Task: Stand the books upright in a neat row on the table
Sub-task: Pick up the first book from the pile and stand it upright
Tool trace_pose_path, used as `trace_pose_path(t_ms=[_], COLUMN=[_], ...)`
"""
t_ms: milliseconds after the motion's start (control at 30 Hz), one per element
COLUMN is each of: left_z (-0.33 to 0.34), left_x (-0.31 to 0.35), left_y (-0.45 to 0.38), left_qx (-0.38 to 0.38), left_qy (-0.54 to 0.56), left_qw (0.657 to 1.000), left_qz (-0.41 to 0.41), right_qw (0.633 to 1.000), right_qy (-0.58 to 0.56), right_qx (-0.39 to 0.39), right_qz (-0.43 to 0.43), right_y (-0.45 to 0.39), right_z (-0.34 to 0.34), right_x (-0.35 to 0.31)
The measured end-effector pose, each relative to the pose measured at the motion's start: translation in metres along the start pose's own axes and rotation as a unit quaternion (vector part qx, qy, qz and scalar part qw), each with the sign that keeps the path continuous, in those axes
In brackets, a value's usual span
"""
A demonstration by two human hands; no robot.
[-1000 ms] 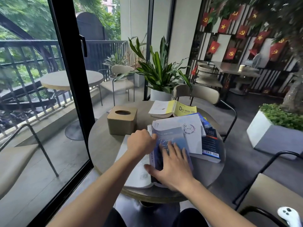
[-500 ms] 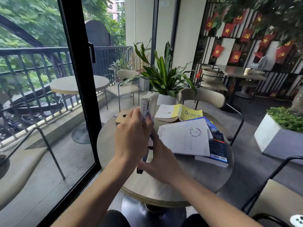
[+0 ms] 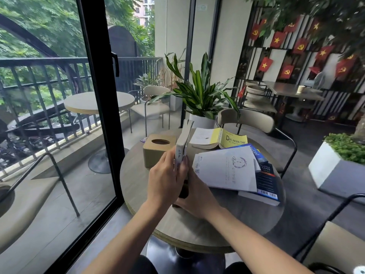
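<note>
Left hand [image 3: 166, 179]: I clasp the upright book [image 3: 182, 144] on its left face.
Right hand [image 3: 195, 198]: I press its other side.
Book: on edge, round table [image 3: 246, 220], beside tissue box [image 3: 157, 149].

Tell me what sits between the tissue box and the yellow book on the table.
In the head view, the upright books clamped between the left hand and right hand stand between the tissue box and the yellow book.

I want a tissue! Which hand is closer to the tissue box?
Left. The left hand is just in front of the tissue box, pressing the upright book. The right hand is on the book's far side.
</note>
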State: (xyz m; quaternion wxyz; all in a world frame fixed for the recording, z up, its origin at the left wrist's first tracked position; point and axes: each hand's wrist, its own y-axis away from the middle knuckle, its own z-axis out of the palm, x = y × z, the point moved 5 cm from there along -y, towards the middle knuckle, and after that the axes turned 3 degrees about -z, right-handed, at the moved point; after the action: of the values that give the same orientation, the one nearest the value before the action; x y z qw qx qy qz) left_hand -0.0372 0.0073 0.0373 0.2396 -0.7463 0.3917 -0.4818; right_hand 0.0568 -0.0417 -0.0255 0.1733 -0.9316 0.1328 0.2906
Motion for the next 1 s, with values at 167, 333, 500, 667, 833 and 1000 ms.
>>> trace_pose_path(t_ms=[167, 333, 500, 667, 833, 1000], left_z=[0.007, 0.017, 0.025, 0.03, 0.035, 0.039], left_x=[-0.012, -0.025, -0.021, -0.022, -0.027, -0.028], left_y=[0.002, 0.013, 0.018, 0.016, 0.014, 0.011], left_qx=[-0.048, -0.1, -0.103, -0.096, -0.095, -0.101], left_qy=[-0.032, -0.041, -0.033, -0.023, -0.007, -0.003], left_qw=[0.998, 0.992, 0.991, 0.99, 0.987, 0.985], left_qz=[-0.04, -0.067, -0.082, -0.104, -0.127, -0.137], right_qw=[0.995, 0.979, 0.935, 0.904, 0.909, 0.907], right_qy=[0.089, 0.204, 0.289, 0.281, 0.183, 0.049], right_qx=[-0.045, 0.02, 0.102, 0.127, 0.168, 0.212], right_qz=[-0.012, -0.007, 0.18, 0.297, 0.336, 0.361], right_y=[0.01, 0.027, 0.033, 0.043, 0.051, 0.047], right_z=[-0.011, -0.048, -0.085, -0.102, -0.102, -0.109], right_x=[0.001, 0.012, 0.052, 0.08, 0.09, 0.096])
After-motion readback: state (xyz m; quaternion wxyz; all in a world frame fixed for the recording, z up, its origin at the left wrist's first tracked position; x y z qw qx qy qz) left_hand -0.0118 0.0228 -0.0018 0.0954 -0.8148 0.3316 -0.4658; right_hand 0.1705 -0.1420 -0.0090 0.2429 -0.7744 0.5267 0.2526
